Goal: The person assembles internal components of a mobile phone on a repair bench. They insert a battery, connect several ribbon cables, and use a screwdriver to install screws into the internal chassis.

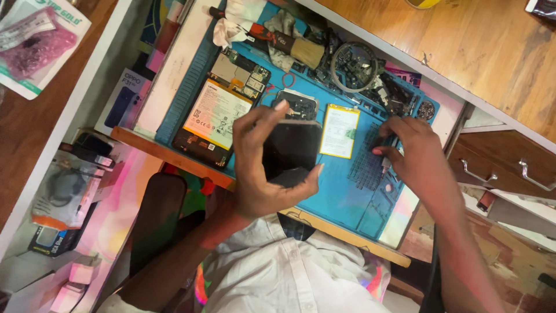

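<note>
Left hand grips a dark phone by its edges over the blue mat — right hand fingers curled round a small tool, w/ a loose battery between.

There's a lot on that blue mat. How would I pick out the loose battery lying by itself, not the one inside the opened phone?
Start at the blue work mat on the white desk. The loose battery lies near its middle, between the dark phone part in the left hand and the right hand. It is a small white rectangle edged in yellow, lying bare on the mat, unlike the larger battery in the opened phone.
</note>
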